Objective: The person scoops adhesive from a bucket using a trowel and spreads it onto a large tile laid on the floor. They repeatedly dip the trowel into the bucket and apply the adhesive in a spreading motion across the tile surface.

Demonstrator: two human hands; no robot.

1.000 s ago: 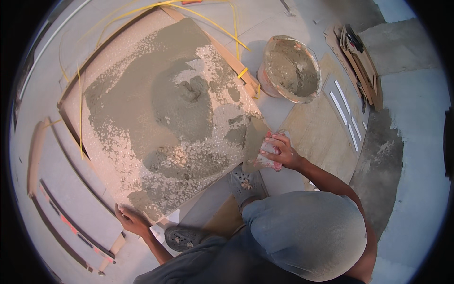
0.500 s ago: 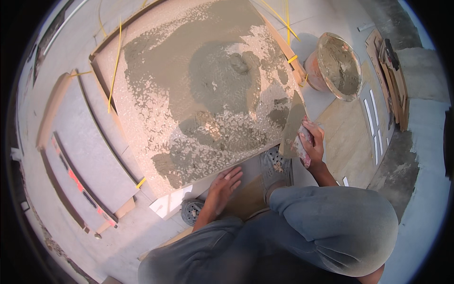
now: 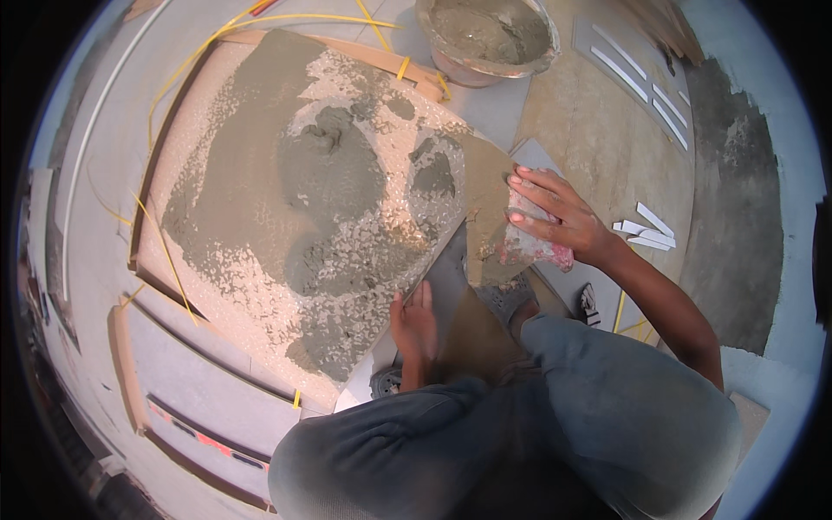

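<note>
A large tile [image 3: 269,286] lies before me, its pale textured back partly coated with grey-green mortar [image 3: 234,173] that rises in a wet lump near the middle. At the tile's right corner, my right hand [image 3: 559,217] grips a flat trowel [image 3: 487,204] by its pink-and-white, mortar-stained handle. The trowel's broad blade is smeared with mortar and overlaps the tile's corner. My left hand [image 3: 414,325] is open against the tile's near edge, fingers stretched out and holding nothing.
A mortar-filled bucket [image 3: 490,78] stands beyond the tile. White strips [image 3: 646,230] lie on the floor at right. To the left, another tile [image 3: 204,360] has a red-and-black level [image 3: 208,442] on it. Yellow straps [image 3: 260,24] and cardboard edging surround the large tile. My shoes are under its near edge.
The view has turned to the right, shifting tile and bucket leftward. My right hand has lifted the trowel blade across the tile's corner, its fingers now more spread. My left hand stays at the edge.
</note>
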